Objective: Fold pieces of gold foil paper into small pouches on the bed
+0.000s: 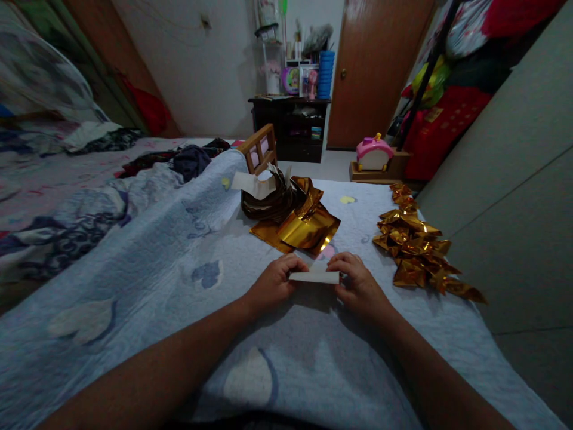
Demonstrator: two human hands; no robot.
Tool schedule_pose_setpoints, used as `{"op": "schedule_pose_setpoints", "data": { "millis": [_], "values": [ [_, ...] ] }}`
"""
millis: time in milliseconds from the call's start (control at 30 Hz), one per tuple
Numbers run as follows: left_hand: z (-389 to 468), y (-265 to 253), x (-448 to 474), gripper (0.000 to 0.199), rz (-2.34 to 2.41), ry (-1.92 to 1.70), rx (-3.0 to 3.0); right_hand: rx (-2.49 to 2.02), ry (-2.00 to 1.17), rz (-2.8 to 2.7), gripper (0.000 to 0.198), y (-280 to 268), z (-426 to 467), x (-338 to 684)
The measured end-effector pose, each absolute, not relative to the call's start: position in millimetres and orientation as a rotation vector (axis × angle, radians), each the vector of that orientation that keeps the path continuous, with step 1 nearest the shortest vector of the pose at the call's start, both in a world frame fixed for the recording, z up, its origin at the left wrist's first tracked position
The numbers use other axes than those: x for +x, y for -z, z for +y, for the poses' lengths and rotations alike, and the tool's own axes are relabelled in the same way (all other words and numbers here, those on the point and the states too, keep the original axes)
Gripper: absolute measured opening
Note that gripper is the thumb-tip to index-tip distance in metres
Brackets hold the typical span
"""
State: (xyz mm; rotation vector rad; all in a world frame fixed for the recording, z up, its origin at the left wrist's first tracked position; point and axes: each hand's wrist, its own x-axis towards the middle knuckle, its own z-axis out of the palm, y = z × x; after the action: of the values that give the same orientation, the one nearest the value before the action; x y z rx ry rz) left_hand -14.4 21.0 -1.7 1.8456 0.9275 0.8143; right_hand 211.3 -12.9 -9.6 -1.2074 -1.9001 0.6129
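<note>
Between my two hands a sheet of paper is held just above the bed, its pale side toward me and a folded edge running across. My left hand pinches its left end. At the right end the fingers of my right hand are closed on it. Just beyond my hands lies a heap of gold foil paper sheets, some bent and overlapping. Behind that is a thick dark stack of paper with a pale sheet sticking out. Several folded gold foil pieces are piled to the right.
A blue quilt with heart shapes covers the bed. A wooden bed rail stands at its far end, near a pink toy. Crumpled clothes lie to the left. A pale cabinet borders the right side.
</note>
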Motion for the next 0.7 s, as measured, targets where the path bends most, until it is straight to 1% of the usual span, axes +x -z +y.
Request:
{"op": "schedule_pose_setpoints", "data": {
  "millis": [33, 67, 167, 267, 333, 433, 533, 700],
  "values": [
    [21, 0, -14, 0.002, 0.923, -0.824, 1.765, -1.190, -0.640, -1.870, 0.026, 8, -13, 211],
    [21, -1, -13, 0.005, 0.916, -0.829, 1.687, -1.172, -0.666, -1.834, 0.024, 6, -14, 210],
    [20, -3, -10, 0.020, 0.884, -0.833, 1.487, -1.109, -0.767, -1.702, 0.016, 0, -15, 208],
    [19, -2, -9, 0.030, 0.864, -0.841, 1.322, -1.055, -0.969, -1.551, 0.009, -3, -16, 205],
    [18, 0, -9, 0.032, 0.861, -0.831, 1.223, -1.045, -1.175, -1.395, 0.013, -2, -16, 204],
    [18, 2, -10, 0.035, 0.853, -0.812, 1.146, -1.028, -1.383, -1.094, 0.029, -1, -16, 201],
    [18, 2, -9, 0.037, 0.833, -0.807, 1.128, -0.982, -1.426, -0.967, 0.037, 0, -17, 197],
    [15, -1, -3, 0.042, 0.767, -0.802, 1.137, -0.877, -1.515, -1.041, 0.045, -1, -19, 186]
  ]
}}
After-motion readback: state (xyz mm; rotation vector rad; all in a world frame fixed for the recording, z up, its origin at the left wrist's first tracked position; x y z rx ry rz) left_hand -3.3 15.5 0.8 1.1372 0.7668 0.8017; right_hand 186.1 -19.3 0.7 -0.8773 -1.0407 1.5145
